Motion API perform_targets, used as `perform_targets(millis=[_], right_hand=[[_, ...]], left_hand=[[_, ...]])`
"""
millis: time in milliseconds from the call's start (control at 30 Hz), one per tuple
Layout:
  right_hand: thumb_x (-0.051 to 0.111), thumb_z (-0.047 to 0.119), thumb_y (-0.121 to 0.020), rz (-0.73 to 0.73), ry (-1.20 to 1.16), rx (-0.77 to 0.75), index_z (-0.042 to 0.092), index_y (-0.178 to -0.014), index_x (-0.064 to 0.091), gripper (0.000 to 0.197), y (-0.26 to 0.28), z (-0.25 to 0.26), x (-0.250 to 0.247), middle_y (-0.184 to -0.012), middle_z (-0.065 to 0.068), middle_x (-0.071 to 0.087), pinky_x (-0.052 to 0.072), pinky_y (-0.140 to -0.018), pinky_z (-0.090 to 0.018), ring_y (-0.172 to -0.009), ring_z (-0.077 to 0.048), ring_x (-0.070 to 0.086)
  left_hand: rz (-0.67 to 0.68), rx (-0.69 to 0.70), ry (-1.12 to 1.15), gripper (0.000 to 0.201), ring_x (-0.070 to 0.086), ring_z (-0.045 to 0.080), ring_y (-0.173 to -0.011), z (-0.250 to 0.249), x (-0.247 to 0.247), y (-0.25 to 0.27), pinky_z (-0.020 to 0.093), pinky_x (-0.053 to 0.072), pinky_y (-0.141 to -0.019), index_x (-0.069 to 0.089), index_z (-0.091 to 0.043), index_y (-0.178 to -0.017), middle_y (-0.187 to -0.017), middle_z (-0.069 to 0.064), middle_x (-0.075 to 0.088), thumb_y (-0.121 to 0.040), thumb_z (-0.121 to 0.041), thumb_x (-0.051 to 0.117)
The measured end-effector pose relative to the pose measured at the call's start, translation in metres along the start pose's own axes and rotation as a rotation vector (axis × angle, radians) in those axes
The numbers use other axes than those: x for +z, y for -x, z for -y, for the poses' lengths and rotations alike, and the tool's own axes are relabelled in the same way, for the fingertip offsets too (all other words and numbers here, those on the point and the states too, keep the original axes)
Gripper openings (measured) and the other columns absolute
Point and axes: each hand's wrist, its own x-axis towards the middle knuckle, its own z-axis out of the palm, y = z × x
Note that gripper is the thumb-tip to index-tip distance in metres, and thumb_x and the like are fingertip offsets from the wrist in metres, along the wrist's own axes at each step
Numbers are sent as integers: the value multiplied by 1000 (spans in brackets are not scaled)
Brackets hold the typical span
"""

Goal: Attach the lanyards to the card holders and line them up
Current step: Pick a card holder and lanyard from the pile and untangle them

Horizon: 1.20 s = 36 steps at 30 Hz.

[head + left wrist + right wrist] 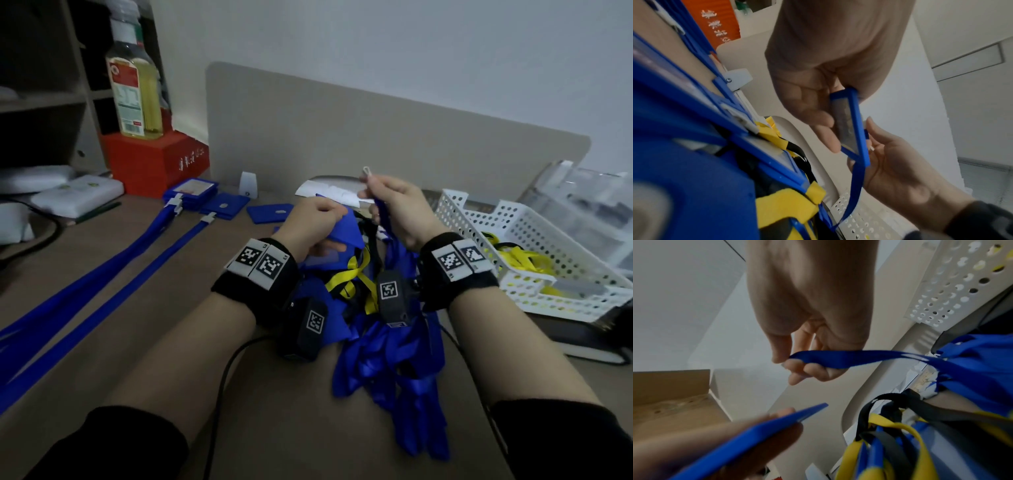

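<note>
two lanyards (102,270) lie left of the lanyard pile (387,356), basket (534,236) to its right

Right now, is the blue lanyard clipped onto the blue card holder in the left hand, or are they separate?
Separate. The left hand holds the blue plastic card holder; the right hand pinches the blue ribbon lanyard, its clip apart from the holder.

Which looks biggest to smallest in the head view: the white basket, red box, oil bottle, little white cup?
1. white basket, though nearness helps it
2. red box and oil bottle look about alike, so I can't rank them
3. little white cup
</note>
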Motion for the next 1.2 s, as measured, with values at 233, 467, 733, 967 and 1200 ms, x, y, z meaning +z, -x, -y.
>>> perform_targets(millis=[233, 467, 733, 967, 1200], right_hand=[[51, 20, -98, 87, 60, -44, 12, -77, 68, 29, 29, -21, 15, -73, -5, 63, 36, -48, -21, -48, -9, 39], [53, 19, -97, 17, 56, -74, 12, -80, 70, 25, 35, -19, 23, -71, -1, 67, 39, -50, -18, -54, -8, 45], [56, 20, -96, 15, 100, -74, 14, -91, 72, 17, 35, -20, 25, -75, 1, 67, 40, -49, -15, -54, -4, 49], [52, 11, -97, -50, 75, -116, 13, -85, 70, 22, 37, -14, 33, -59, 2, 65, 41, -49, -14, -46, -2, 50], [57, 7, -90, -209, 223, -161, 13, -71, 65, 21, 31, -18, 31, -53, -1, 56, 38, -49, -18, -46, -5, 47]], left_hand=[[-18, 85, -100, 35, 66, 15, -49, -1, -3, 8, 21, 34, -42, 67, -10, -96, -78, 6, 63, -96, -42, 53], [-96, 253, -139, 31, 56, 11, -66, 1, -6, 3, 25, 43, -59, 72, -10, -79, -67, -1, 63, -95, -31, 56], [-119, 189, -132, 35, 51, 6, -51, -1, -3, 3, 17, 37, -42, 69, -1, -89, -66, 1, 58, -96, -32, 53], [-150, 251, -156, 23, 44, -3, -35, -6, 2, 9, 12, 30, -33, 61, -8, -75, -58, -2, 47, -94, -8, 48], [-112, 145, -77, 22, 53, 6, -34, -12, 5, 11, 17, 31, -35, 58, -13, -74, -65, 2, 56, -94, -16, 48]])
